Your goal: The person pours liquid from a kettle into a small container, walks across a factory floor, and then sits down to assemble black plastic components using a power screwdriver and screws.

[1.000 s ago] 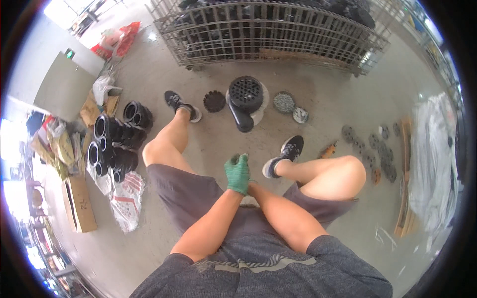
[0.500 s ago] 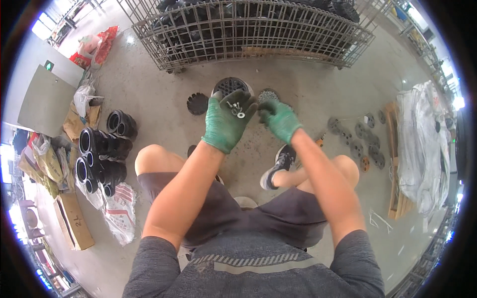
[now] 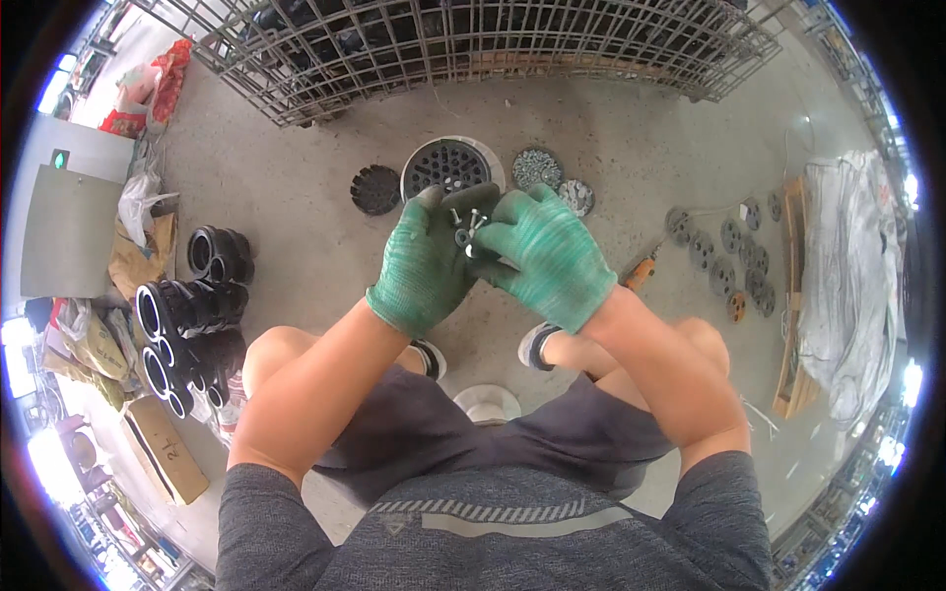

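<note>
We cup our left hand palm-up, uncurled, with screws and washers lying in it at our twelve o'clock. Our right hand bends its fingers over them — whether pinching one, we cannot tell. Beyond, also at twelve, sits a black perforated disc.

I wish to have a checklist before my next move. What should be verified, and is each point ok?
1. Green gloves on left hand and right hand: ok.
2. Screws lying in the left palm: ok.
3. Right hand firmly gripping a screw: cannot tell.
4. Black perforated part fully visible: not ok; the left hand hides its near edge.
5. Orange tool in hand: not ok; it lies on the floor.
</note>
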### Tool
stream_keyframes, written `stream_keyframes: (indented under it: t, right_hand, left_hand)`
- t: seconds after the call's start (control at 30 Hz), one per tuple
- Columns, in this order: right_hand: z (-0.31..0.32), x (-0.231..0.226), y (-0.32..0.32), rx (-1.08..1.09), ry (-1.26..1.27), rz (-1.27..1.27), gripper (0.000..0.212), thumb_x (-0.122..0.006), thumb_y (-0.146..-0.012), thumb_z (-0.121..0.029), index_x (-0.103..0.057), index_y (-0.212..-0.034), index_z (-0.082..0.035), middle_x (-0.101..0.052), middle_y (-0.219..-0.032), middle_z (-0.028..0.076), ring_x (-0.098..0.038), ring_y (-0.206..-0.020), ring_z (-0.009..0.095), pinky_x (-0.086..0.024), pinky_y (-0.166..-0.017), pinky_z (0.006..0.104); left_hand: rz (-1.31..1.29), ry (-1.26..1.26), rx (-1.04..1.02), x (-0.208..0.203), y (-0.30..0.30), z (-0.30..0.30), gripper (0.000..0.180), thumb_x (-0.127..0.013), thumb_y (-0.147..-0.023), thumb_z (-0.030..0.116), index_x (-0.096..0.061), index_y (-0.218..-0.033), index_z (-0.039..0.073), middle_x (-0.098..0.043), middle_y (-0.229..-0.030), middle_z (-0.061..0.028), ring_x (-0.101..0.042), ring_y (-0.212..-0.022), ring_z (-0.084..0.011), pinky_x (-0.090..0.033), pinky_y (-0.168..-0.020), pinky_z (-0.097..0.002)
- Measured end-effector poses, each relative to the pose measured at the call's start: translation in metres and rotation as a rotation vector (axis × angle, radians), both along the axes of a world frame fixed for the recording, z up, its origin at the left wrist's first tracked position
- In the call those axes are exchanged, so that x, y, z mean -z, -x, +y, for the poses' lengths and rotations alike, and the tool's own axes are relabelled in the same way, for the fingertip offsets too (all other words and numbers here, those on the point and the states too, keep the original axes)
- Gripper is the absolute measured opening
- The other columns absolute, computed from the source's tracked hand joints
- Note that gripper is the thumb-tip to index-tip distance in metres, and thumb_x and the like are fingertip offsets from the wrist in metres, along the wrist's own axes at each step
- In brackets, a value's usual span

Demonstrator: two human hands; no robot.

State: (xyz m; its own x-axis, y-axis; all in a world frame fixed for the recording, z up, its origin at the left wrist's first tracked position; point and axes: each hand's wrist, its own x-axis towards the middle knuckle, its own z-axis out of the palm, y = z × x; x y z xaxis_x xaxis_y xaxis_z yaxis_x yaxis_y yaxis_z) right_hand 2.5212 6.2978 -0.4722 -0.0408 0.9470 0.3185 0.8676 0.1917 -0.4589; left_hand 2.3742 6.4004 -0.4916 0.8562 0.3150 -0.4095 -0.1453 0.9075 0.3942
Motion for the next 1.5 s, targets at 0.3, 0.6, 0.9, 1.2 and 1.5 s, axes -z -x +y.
stream_keyframes:
  t: [0.3, 0.6, 0.9, 1.2, 1.5]
  right_hand:
    - [0.01, 0.001, -0.023, 0.24, 0.083, 0.532, 0.016, -0.075, -0.081, -0.01, -0.07, -0.096, -0.008, -0.065, -0.089, 0.008, -0.064, -0.074, 0.025, -0.052, -0.064, 0.0346]
    - [0.011, 0.006, -0.027, 0.266, 0.146, 0.554, 0.015, -0.073, -0.085, -0.01, -0.07, -0.1, -0.007, -0.065, -0.088, 0.007, -0.064, -0.073, 0.019, -0.051, -0.061, 0.0297]
    - [0.011, -0.001, -0.022, 0.196, 0.199, 0.625, 0.015, -0.07, -0.089, -0.011, -0.069, -0.103, -0.005, -0.064, -0.087, 0.008, -0.061, -0.071, 0.017, -0.049, -0.063, 0.0294]
    - [0.004, 0.001, -0.015, 0.267, 0.291, 0.73, 0.016, -0.068, -0.091, -0.011, -0.069, -0.105, -0.004, -0.067, -0.092, 0.008, -0.062, -0.074, 0.016, -0.051, -0.066, 0.0286]
    - [0.002, -0.005, -0.015, 0.258, 0.326, 0.654, 0.015, -0.071, -0.087, -0.013, -0.071, -0.1, -0.006, -0.066, -0.088, 0.008, -0.063, -0.074, 0.018, -0.051, -0.065, 0.0296]
  left_hand:
    - [-0.073, 0.15, -0.111, 0.021, -0.007, 0.006, 0.059, -0.043, -0.098, 0.038, -0.046, -0.139, -0.004, -0.055, -0.133, -0.0205, -0.055, -0.122, -0.0322, -0.038, -0.112, -0.0467]
    - [-0.035, 0.067, -0.102, 0.022, 0.005, 0.007, 0.052, -0.057, -0.092, 0.013, -0.042, -0.139, -0.004, -0.055, -0.13, -0.0204, -0.055, -0.122, -0.0312, -0.039, -0.113, -0.047]
    - [0.0, -0.141, -0.033, 0.013, 0.016, -0.002, 0.046, -0.059, -0.097, 0.018, -0.045, -0.136, -0.002, -0.058, -0.126, -0.0171, -0.061, -0.113, -0.0276, -0.047, -0.104, -0.0432]
    - [-0.148, 0.078, 0.002, 0.019, 0.02, -0.007, 0.042, -0.052, -0.098, 0.025, -0.051, -0.132, 0.0, -0.061, -0.124, -0.0158, -0.062, -0.109, -0.0286, -0.05, -0.095, -0.0432]
    - [-0.055, -0.229, 0.126, 0.01, 0.023, -0.014, 0.058, -0.053, -0.096, 0.024, -0.037, -0.147, 0.003, -0.059, -0.102, -0.0105, -0.057, -0.086, -0.0193, -0.048, -0.077, -0.0355]
